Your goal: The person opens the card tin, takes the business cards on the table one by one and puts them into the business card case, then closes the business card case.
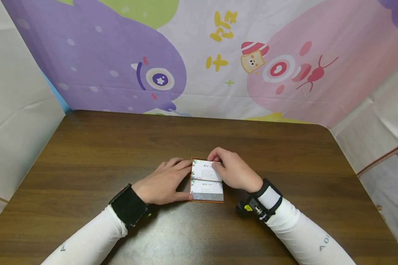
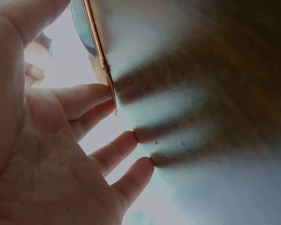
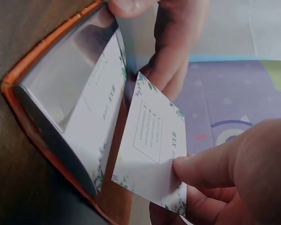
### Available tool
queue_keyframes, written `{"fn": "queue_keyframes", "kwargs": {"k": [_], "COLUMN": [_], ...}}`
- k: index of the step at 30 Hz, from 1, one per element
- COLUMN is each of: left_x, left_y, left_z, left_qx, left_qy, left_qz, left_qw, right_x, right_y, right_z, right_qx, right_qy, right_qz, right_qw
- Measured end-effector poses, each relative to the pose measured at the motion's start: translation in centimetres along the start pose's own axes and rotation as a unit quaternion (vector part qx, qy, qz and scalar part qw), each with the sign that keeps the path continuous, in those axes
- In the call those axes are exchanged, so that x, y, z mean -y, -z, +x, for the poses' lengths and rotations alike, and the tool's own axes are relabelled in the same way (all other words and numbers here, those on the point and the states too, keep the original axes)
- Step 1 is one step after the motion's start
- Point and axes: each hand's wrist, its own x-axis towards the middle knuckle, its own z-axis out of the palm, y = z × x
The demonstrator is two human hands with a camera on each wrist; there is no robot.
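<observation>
A small card holder (image 1: 207, 201) with an orange-brown cover lies on the table. A white business card (image 1: 203, 186) with printed leaves sits partly inside its clear pocket (image 3: 61, 75). My right hand (image 1: 235, 170) pinches a second white business card (image 3: 152, 140) between thumb and fingers, over the holder's far half. In the right wrist view that card is tilted away from the holder's page. My left hand (image 1: 166, 182) rests along the holder's left edge, fingers spread, with the thumb at the near corner. In the left wrist view, fingertips (image 2: 105, 91) touch the cover's edge.
The brown wooden table (image 1: 119, 143) surrounds the holder. Behind its far edge hangs a cartoon-printed cloth (image 1: 199, 84), with pale panels (image 1: 23, 110) at the sides. Each wrist wears a black strap (image 1: 129, 204).
</observation>
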Motion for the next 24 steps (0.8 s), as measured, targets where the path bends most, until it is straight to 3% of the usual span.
{"fn": "queue_keyframes", "kwargs": {"k": [24], "left_x": [-0.1], "left_y": [0.2], "left_z": [0.0], "left_qx": [0.004], "left_qy": [0.002], "left_qz": [0.002], "left_qw": [1.0], "right_x": [-0.4], "right_y": [-1.1], "right_z": [-0.5], "right_qx": [0.016], "right_qy": [-0.003], "right_qz": [0.001], "right_qw": [1.0]}}
